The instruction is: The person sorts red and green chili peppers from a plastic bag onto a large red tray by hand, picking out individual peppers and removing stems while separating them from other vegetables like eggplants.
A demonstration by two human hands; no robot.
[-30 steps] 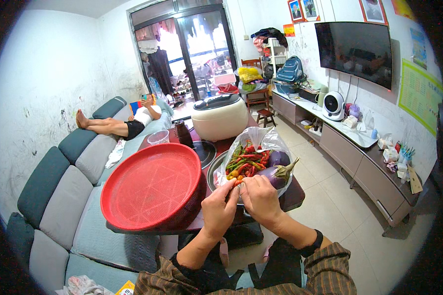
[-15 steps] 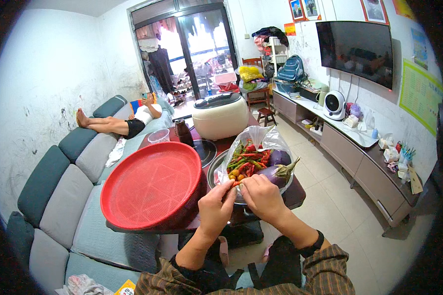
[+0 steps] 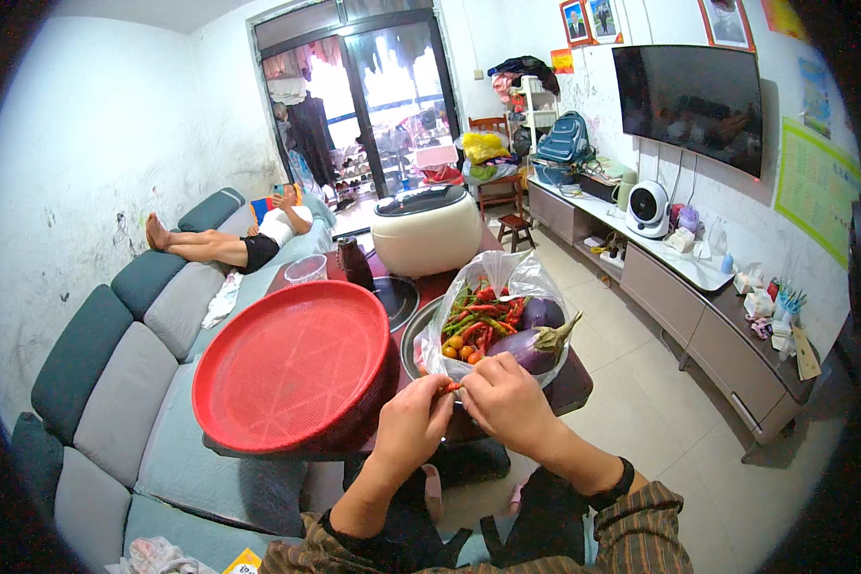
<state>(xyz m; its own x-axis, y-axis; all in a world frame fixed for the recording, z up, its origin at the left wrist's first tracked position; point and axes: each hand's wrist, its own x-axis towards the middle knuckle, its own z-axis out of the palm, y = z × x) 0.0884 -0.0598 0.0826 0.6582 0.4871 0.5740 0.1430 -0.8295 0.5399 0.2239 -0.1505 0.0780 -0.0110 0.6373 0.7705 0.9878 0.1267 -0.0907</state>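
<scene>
Between the fingertips of both hands is a small red chili pepper [image 3: 450, 387], mostly covered by fingers. My left hand [image 3: 413, 417] pinches it from the left, and my right hand [image 3: 509, 400] closes on it from the right. Just beyond them, a clear plastic bag [image 3: 523, 271] gapes in a metal bowl [image 3: 411, 346]. Red and green chilies [image 3: 485, 320] fill it, beside small orange-red tomatoes [image 3: 456, 342]. A purple eggplant [image 3: 526, 352] with a green stem lies at the bag's right, and another eggplant [image 3: 543, 314] sits behind it.
A wide red mesh basket [image 3: 292, 364] covers the table's left. Behind stand a clear plastic tub [image 3: 306, 270], a dark bottle [image 3: 356, 264] and a cream appliance [image 3: 426, 234]. Someone [image 3: 249, 239] reclines on the grey sofa [image 3: 124, 383]. A low cabinet [image 3: 698, 359] runs along the right wall.
Both hands have drawn slightly down, toward me and away from the bag's contents, still pinching the chili. More of the small tomatoes shows now.
</scene>
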